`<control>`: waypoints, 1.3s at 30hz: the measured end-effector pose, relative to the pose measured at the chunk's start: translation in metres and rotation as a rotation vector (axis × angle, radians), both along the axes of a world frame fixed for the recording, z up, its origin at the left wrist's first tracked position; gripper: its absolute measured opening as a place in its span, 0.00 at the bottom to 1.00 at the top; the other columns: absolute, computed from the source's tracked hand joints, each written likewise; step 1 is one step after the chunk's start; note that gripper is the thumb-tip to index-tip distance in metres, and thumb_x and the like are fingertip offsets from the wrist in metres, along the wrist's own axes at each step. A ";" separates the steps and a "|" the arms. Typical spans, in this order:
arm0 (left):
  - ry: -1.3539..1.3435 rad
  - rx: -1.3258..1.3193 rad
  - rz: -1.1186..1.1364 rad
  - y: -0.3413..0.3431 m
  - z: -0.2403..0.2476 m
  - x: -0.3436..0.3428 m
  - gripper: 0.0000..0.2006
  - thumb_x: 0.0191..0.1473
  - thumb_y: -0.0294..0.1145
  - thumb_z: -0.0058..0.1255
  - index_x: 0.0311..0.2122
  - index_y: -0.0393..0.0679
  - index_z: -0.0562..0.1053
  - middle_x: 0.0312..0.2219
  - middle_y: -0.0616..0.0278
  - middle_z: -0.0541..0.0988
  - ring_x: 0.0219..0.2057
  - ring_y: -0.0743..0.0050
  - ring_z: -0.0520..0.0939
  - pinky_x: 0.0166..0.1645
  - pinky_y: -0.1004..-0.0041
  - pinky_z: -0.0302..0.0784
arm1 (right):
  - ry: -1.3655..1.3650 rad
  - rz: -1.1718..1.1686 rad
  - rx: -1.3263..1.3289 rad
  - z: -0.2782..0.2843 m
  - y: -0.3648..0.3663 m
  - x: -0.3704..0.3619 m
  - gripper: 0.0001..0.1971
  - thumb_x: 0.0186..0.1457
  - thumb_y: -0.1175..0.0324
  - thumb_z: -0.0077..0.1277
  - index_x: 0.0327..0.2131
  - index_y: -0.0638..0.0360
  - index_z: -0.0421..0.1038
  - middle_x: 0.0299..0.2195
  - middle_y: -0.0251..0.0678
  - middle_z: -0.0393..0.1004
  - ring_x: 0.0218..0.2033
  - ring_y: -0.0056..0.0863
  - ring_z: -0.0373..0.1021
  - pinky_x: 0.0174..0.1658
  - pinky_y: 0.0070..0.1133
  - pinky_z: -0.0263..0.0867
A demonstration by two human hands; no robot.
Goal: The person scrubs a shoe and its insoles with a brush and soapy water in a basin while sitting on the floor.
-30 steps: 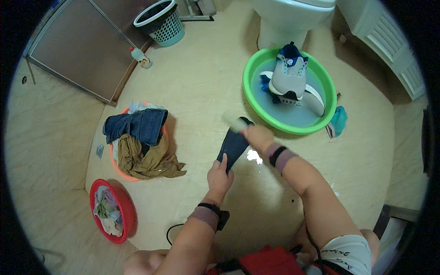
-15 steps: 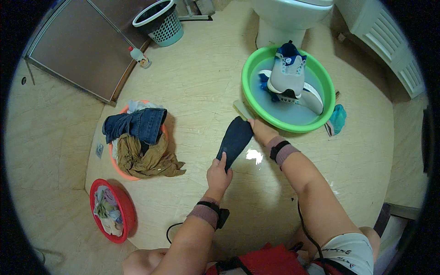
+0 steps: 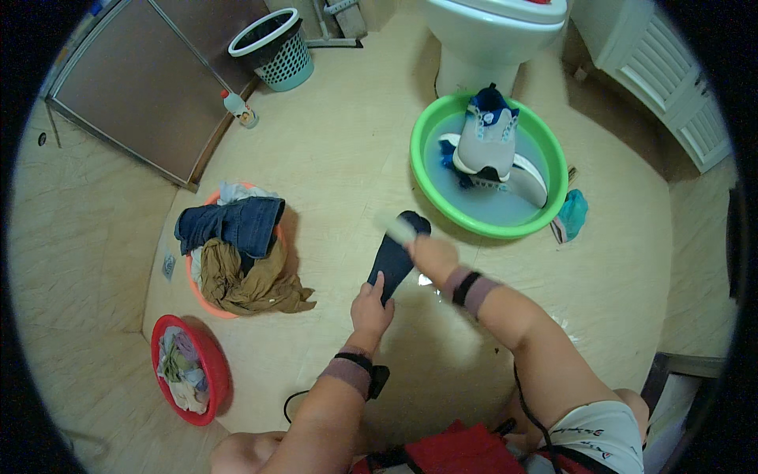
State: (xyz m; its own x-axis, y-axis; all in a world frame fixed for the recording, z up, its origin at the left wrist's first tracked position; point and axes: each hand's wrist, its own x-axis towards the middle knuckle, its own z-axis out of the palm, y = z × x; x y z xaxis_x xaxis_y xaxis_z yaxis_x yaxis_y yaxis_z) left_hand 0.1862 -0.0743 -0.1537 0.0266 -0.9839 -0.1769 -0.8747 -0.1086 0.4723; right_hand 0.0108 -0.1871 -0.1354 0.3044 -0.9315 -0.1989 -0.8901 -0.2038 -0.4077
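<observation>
A dark blue shoe insole (image 3: 393, 259) is held up at its lower end by my left hand (image 3: 371, 309), closed around it with the thumb on top. My right hand (image 3: 435, 257) is wrapped around a pale scrub brush (image 3: 400, 230), which lies across the upper, wider part of the insole; the brush is slightly blurred. Just beyond my right hand stands a green basin (image 3: 420, 174) of cloudy water. Inside it, a grey and blue sneaker (image 3: 483, 146) rests on top of another shoe (image 3: 527, 180) that is partly under it.
To the left, an orange basin (image 3: 207, 306) carries jeans (image 3: 237, 224) and a brown garment (image 3: 257, 280); a red basin (image 3: 223, 379) with clothes is nearer. A turquoise cloth (image 3: 573, 215) lies right of the green basin. Behind are a toilet (image 3: 493, 39), a waste basket (image 3: 286, 67) and a bottle (image 3: 239, 109).
My right hand and the brush have moved left and nearer, from the insole's far tip onto its upper part. The view has shifted slightly. My left hand keeps its hold.
</observation>
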 end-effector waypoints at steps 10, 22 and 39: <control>-0.006 0.039 -0.012 -0.002 0.006 -0.005 0.35 0.47 0.35 0.58 0.62 0.48 0.62 0.36 0.48 0.72 0.37 0.48 0.77 0.40 0.58 0.75 | -0.205 -0.181 0.121 -0.006 -0.044 -0.023 0.22 0.63 0.54 0.38 0.29 0.62 0.75 0.27 0.52 0.76 0.31 0.48 0.75 0.35 0.40 0.69; 0.016 0.024 0.006 -0.006 0.002 -0.012 0.35 0.45 0.34 0.59 0.61 0.49 0.63 0.36 0.50 0.71 0.37 0.49 0.77 0.40 0.60 0.74 | -0.190 -0.155 0.061 -0.023 -0.061 -0.027 0.21 0.62 0.54 0.39 0.29 0.60 0.76 0.26 0.49 0.76 0.30 0.45 0.75 0.34 0.39 0.69; -0.021 0.026 0.003 -0.003 0.003 0.000 0.37 0.44 0.36 0.60 0.62 0.50 0.61 0.37 0.50 0.71 0.38 0.50 0.77 0.41 0.60 0.75 | -0.025 -0.061 0.060 0.007 -0.015 0.001 0.23 0.62 0.52 0.39 0.32 0.65 0.73 0.26 0.51 0.76 0.30 0.49 0.75 0.36 0.40 0.69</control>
